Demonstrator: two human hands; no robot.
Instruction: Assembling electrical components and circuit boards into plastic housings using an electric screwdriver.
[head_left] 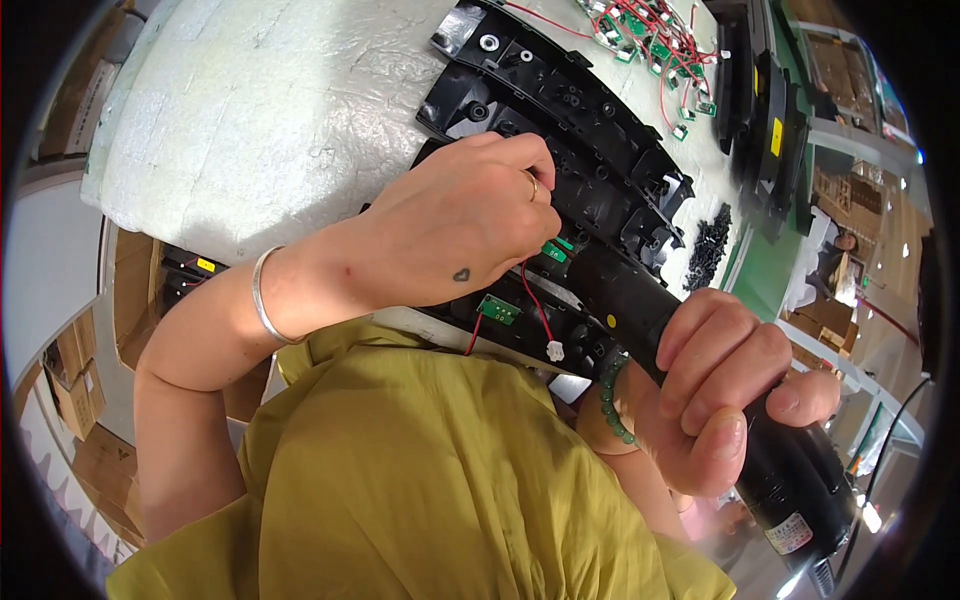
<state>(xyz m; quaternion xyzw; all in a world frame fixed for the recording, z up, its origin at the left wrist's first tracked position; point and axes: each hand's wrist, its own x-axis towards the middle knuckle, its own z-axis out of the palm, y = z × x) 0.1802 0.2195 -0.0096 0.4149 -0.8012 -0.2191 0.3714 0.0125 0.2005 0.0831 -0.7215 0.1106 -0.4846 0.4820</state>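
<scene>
My right hand (725,385) is wrapped round a black electric screwdriver (795,475). The tool's long barrel slants up and left toward a black plastic housing, where its tip is hidden. My left hand (465,215) is closed over that housing, fingers curled down beside the barrel; whatever they pinch is out of sight. Just below the left fingers shows a small green circuit board (555,251). Another green circuit board (500,310) lies in the nearest housing (580,335), next to a red wire ending in a white connector (555,350).
More curved black housings (550,85) lie side by side beyond my hands. Black screws (710,245) are heaped at their right. Wired circuit boards (660,45) pile up at the back, and black parts with yellow labels (775,135) stand far right. Cardboard boxes (75,395) are at left.
</scene>
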